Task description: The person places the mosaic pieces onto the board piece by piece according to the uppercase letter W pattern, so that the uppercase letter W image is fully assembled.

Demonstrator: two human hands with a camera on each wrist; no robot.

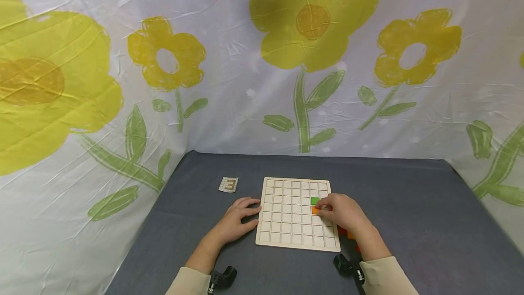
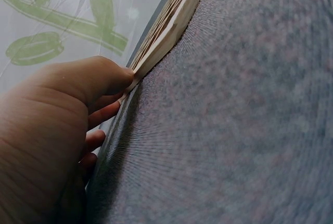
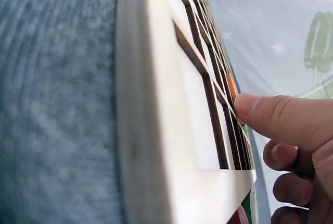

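One square, gridded, pale wooden board [image 1: 286, 216] lay on dark grey cloth [image 1: 294, 272], its left edge touched by a left hand [image 1: 236, 220], fingers spread, gripping nothing. One orange square tile [image 1: 314, 210], pinched by a right hand [image 1: 342, 208] with curled fingers, sat toward the board's right side, beside a green square tile [image 1: 314, 200].

We see soft, even light in the head view, faint sheen on the flowered backdrop [image 1: 229, 113]; the left wrist view looks dimmer, the right blurs the gridded wooden board's [image 3: 166, 130] near edge.
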